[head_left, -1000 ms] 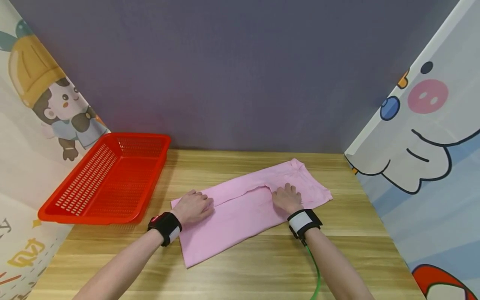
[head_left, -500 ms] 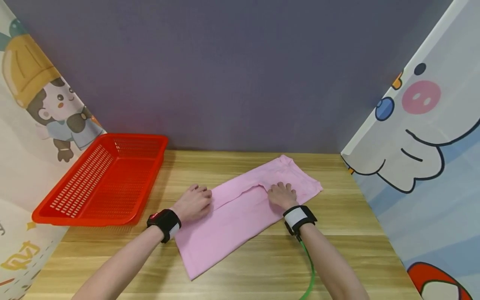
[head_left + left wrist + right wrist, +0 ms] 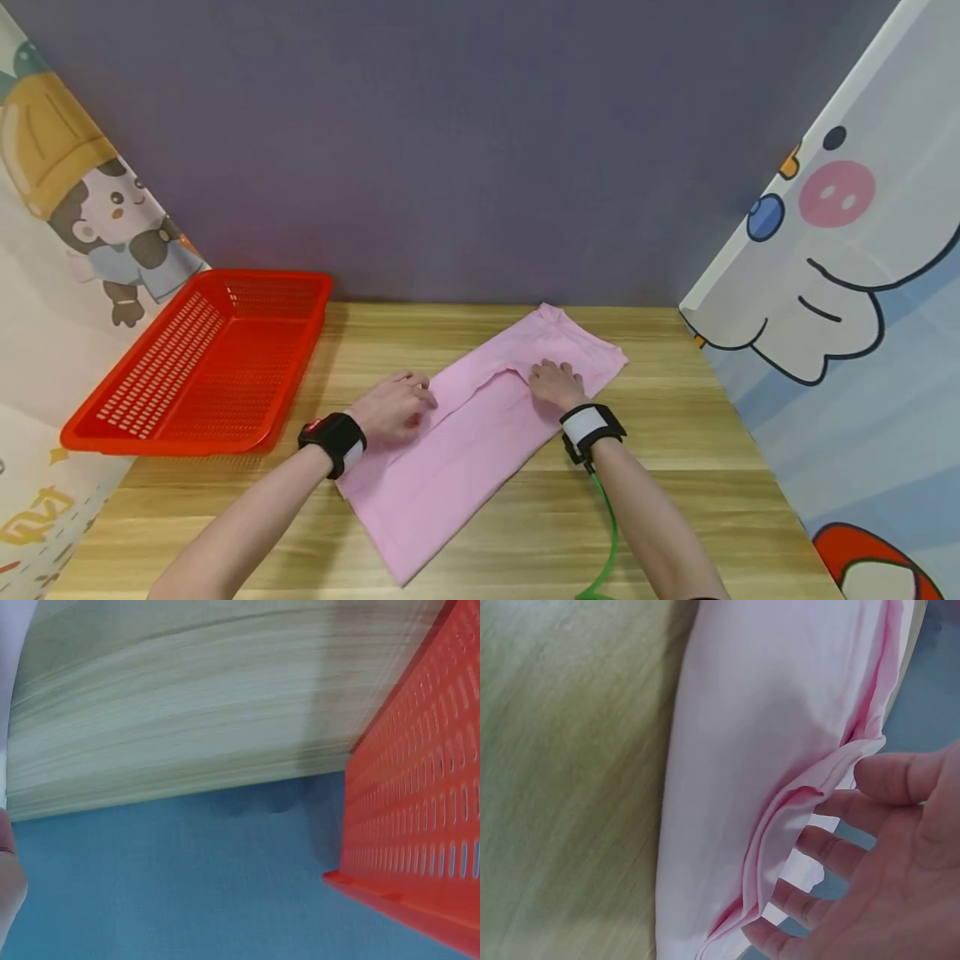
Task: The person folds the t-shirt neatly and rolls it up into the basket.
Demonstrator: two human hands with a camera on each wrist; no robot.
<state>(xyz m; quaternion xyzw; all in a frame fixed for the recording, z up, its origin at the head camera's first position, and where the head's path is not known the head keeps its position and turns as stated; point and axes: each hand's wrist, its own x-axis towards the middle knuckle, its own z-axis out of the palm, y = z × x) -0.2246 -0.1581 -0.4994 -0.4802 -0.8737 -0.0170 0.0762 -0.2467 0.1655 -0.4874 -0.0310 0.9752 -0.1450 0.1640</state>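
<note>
A folded pink garment (image 3: 465, 467) lies slantwise on the table, its near end toward the person and its far end by the back wall; its kind is unclear. My left hand (image 3: 392, 407) is over its left edge, fingers loosely bent; whether they touch is unclear. In the left wrist view only a bit of a finger (image 3: 10, 889) shows, beside a strip of pale cloth (image 3: 10, 652). My right hand (image 3: 557, 383) rests at the garment's far part. The right wrist view shows its fingers spread and touching the garment's layered edge (image 3: 780, 832), without curling round it.
A red plastic basket (image 3: 300, 375) with slotted sides stands at the left of the wooden table (image 3: 525, 533). A grey wall (image 3: 480, 167) closes the back. Printed panels (image 3: 862, 275) flank both sides. A green cable (image 3: 613, 542) trails from the right wristband.
The garment has turned on the table: its near end has come toward the person, its far end has shifted left. My left hand's fingers have loosened; the right hand moved slightly left.
</note>
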